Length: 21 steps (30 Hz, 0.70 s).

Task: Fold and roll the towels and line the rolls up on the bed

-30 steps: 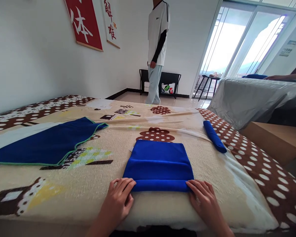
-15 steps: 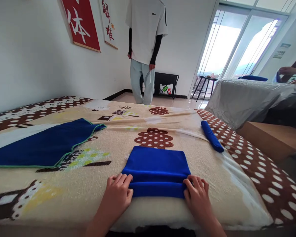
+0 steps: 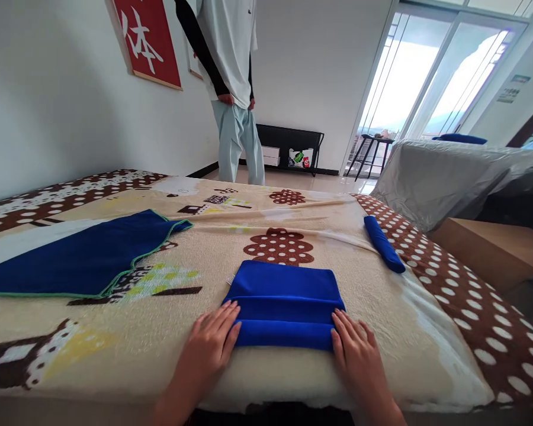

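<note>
A blue towel (image 3: 288,283), folded into a rectangle, lies in front of me with its near edge turned over into a flat band. My left hand (image 3: 209,343) rests on the towel's left edge by that band, fingers stretched out. At the right edge, my right hand (image 3: 359,348) lies likewise, its fingers extended and fingertips on the cloth. Neither hand grips the fabric. A small white tag (image 3: 230,279) sticks out at the towel's left side.
A rolled blue towel (image 3: 383,244) lies to the right on the patterned blanket (image 3: 222,248). A dark blue cloth with green edging (image 3: 84,257) is spread at left. Beyond the bed stands a person (image 3: 233,89). A cardboard box (image 3: 493,248) sits at right.
Both hands have gone from curled fingers at the towel's edges to flatter, straighter fingers. The folded band looks flatter. The person beyond the bed has moved left and turned.
</note>
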Motion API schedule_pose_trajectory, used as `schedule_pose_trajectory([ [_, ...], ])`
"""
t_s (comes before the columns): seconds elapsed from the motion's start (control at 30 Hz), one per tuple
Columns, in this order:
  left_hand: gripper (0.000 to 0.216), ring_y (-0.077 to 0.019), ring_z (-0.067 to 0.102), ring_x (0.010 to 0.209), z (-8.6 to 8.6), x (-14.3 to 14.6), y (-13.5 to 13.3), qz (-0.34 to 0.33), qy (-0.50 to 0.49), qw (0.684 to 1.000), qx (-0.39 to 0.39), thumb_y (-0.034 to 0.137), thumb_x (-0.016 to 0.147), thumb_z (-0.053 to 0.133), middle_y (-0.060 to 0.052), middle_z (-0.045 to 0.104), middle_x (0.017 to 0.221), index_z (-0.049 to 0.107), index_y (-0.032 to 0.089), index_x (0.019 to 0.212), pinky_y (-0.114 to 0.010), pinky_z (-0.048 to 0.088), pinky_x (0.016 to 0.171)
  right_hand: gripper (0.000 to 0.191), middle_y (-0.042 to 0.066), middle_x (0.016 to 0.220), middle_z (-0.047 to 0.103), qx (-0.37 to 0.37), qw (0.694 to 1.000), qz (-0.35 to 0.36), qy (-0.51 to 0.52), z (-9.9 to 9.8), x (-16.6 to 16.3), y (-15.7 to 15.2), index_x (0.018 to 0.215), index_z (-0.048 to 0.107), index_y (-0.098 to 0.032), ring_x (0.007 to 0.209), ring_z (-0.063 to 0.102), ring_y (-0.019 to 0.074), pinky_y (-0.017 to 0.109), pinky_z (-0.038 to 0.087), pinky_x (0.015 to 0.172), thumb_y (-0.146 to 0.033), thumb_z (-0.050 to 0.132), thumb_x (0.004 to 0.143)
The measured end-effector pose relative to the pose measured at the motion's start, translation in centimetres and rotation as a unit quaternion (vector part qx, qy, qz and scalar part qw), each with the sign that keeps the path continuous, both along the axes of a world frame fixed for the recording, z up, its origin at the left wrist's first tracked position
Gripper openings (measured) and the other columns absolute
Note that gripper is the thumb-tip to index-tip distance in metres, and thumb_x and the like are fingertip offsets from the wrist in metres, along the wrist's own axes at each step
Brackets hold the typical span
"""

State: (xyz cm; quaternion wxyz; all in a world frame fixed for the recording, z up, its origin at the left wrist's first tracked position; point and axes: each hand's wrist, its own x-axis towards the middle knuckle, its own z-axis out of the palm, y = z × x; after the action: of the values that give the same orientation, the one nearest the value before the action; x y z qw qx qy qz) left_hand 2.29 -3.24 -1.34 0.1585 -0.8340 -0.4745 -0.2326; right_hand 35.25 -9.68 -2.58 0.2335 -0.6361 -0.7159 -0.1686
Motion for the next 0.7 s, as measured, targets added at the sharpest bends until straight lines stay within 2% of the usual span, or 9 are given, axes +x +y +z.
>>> schedule_pose_trajectory([
  [0.07,0.033,-0.0263,0.064,0.117,0.3,0.1,-0.3,0.018,-0.011,0.999,0.035,0.029,0.098,0.046,-0.007,0.07,0.125,0.067,0.019,0.122,-0.049,0.036,0.106,0.038,0.007,0.132,0.065,0.006,1.0,-0.013,0.012,0.4,-0.6,-0.1,0.127,0.063,-0.016,0.125,0.058,0.0261,0.048,0.029,0.11,-0.024,0.04,0.098],
  [0.13,0.034,-0.024,0.066,0.114,0.9,2.5,-0.8,-0.015,-0.023,0.999,0.043,0.021,0.096,0.044,-0.007,0.072,0.122,0.068,0.019,0.12,-0.046,0.039,0.104,0.04,0.006,0.131,0.065,0.013,0.999,0.013,0.033,1.0,-3.1,0.2,0.125,0.065,-0.017,0.125,0.058,0.0239,0.045,0.029,0.111,-0.02,0.041,0.094],
  [0.23,0.042,-0.0186,0.064,0.119,1.7,7.0,-1.2,-0.116,-0.013,0.993,-0.021,0.016,0.094,0.042,-0.006,0.067,0.131,0.061,0.018,0.131,-0.036,0.048,0.098,0.042,0.004,0.136,0.062,-0.023,0.994,0.095,0.049,1.9,-7.5,1.4,0.13,0.062,-0.02,0.127,0.057,0.0196,0.039,0.035,0.109,-0.02,0.042,0.093],
  [0.3,0.042,-0.0197,0.061,0.124,1.9,8.0,-0.8,-0.113,0.002,0.992,-0.061,0.021,0.096,0.042,-0.006,0.062,0.136,0.058,0.018,0.135,-0.038,0.049,0.099,0.041,0.004,0.138,0.06,-0.059,0.993,0.092,0.052,2.1,-8.4,2.2,0.131,0.062,-0.02,0.128,0.057,0.0196,0.039,0.038,0.108,-0.022,0.04,0.096],
  [0.37,0.042,-0.0233,0.058,0.128,1.6,6.7,0.0,-0.05,0.009,0.996,-0.075,0.032,0.099,0.042,-0.005,0.059,0.14,0.057,0.02,0.136,-0.043,0.048,0.101,0.042,0.005,0.139,0.059,-0.078,0.995,0.042,0.049,1.8,-6.9,2.6,0.133,0.061,-0.019,0.13,0.055,0.0212,0.042,0.039,0.108,-0.024,0.038,0.099],
  [0.43,0.044,-0.0261,0.056,0.13,1.0,3.7,0.8,0.022,0.0,0.997,-0.075,0.04,0.1,0.041,-0.006,0.057,0.142,0.057,0.022,0.137,-0.047,0.045,0.102,0.043,0.007,0.141,0.057,-0.08,0.996,-0.009,0.037,1.3,-3.7,2.5,0.135,0.059,-0.017,0.132,0.053,0.0227,0.044,0.039,0.108,-0.026,0.035,0.1],
  [0.53,0.044,-0.0296,0.056,0.129,0.4,-0.1,1.2,0.082,-0.022,0.995,-0.053,0.041,0.099,0.041,-0.01,0.059,0.139,0.061,0.021,0.133,-0.053,0.038,0.107,0.046,0.01,0.141,0.057,-0.069,0.996,-0.05,0.013,0.7,0.2,1.7,0.136,0.058,-0.014,0.133,0.052,0.0247,0.047,0.038,0.108,-0.028,0.034,0.1],
  [0.63,0.039,-0.0314,0.055,0.131,0.9,0.3,0.6,0.065,-0.04,0.997,-0.002,0.033,0.098,0.042,-0.01,0.059,0.139,0.065,0.02,0.127,-0.058,0.03,0.112,0.045,0.012,0.14,0.057,-0.052,0.997,-0.057,0.001,1.2,-0.2,1.0,0.132,0.061,-0.012,0.135,0.05,0.0274,0.05,0.033,0.112,-0.025,0.035,0.098],
  [0.7,0.04,-0.0262,0.055,0.131,1.6,2.8,0.1,-0.006,-0.033,0.999,-0.003,0.027,0.098,0.04,-0.008,0.059,0.14,0.062,0.021,0.131,-0.051,0.034,0.113,0.045,0.009,0.143,0.055,-0.053,0.998,-0.018,0.013,2.0,-2.7,1.2,0.133,0.061,-0.013,0.137,0.048,0.0256,0.048,0.032,0.113,-0.021,0.036,0.097],
])
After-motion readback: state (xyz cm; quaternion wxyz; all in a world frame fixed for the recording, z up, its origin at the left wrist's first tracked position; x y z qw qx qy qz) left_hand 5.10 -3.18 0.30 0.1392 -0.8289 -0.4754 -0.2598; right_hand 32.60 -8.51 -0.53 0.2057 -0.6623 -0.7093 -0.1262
